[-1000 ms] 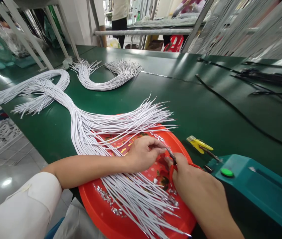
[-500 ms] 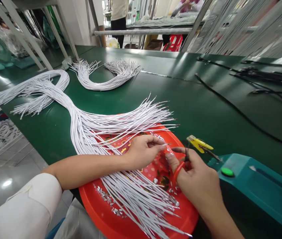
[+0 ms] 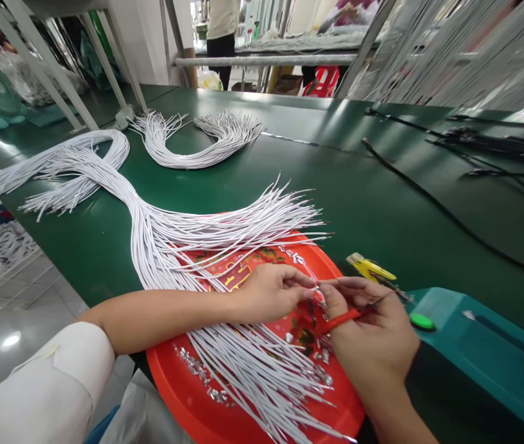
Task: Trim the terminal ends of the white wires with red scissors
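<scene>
My left hand [image 3: 274, 293] is closed in a pinch on the end of a thin white cable [image 3: 316, 285] above the red tray [image 3: 169, 385]. At the same spot, my right hand [image 3: 373, 327] meets it, thumb and forefinger together at the cable's tip. Red-handled scissors [image 3: 343, 321] sit in the right hand's grip, their dark blades pointing away to the right. Under my left forearm runs a bundle of white cables [image 3: 253, 364], its ends fanned across the tray. Small shiny foil scraps [image 3: 201, 373] lie on the tray's patterned bottom.
Right of the tray are a yellow cutter-like tool [image 3: 370, 267] and a teal box with a green button [image 3: 479, 345]. More white cable bundles [image 3: 192, 159] lie farther back on the green table [image 3: 327, 166]. Black cables [image 3: 451, 216] cross the right side.
My right hand's fingers have come to the cable tip, and the scissors have turned back in its palm. My left hand has shifted slightly right and down.
</scene>
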